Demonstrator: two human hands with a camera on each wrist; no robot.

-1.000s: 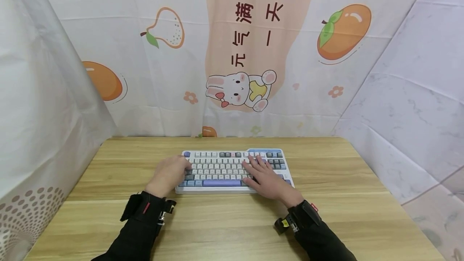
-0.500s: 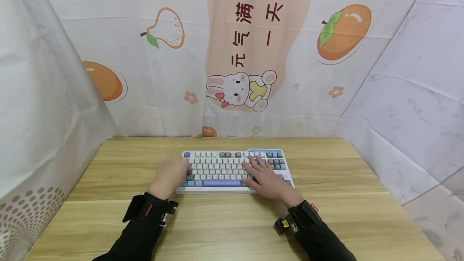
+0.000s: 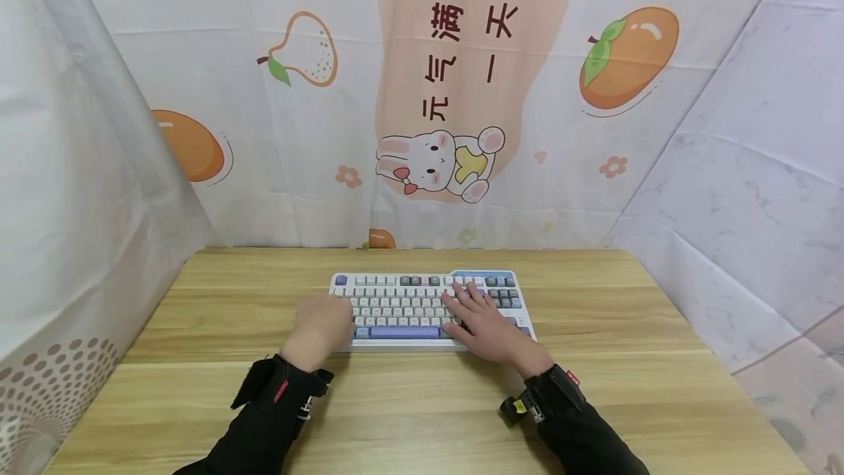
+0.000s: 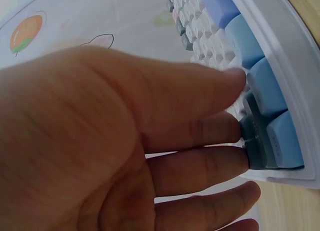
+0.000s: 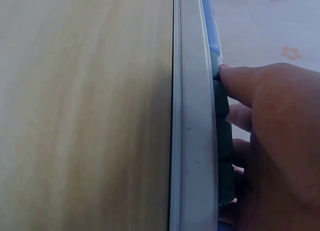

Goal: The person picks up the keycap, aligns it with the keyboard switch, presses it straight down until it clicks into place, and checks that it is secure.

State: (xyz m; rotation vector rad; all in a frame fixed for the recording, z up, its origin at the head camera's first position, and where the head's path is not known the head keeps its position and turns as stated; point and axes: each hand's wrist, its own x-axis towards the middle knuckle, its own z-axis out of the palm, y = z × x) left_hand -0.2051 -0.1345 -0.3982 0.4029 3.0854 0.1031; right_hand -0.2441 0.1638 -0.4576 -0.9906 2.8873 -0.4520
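Note:
A white keyboard (image 3: 395,312) with white, grey, blue and purple keys lies on the wooden table. Over its left end is my left hand (image 3: 323,328), hiding the keys there in the head view. From the left wrist, the thumb and slightly bent fingers (image 4: 200,171) reach to a dark key (image 4: 256,141) beside the blue keys (image 4: 267,86); whether they press it I cannot tell. My right hand (image 3: 488,325) rests with spread fingers on the keyboard's right part. In the right wrist view, its thumb (image 5: 240,83) meets dark keys (image 5: 224,141) along the front edge.
The wooden table (image 3: 409,409) extends around the keyboard. A printed white curtain (image 3: 297,138) hangs behind it, with another white cloth (image 3: 86,167) at the left. Black straps (image 3: 290,383) with small devices sit on both wrists.
My left hand has slid a little to the right over the keyboard and covers more of its left keys. The right hand stays in place.

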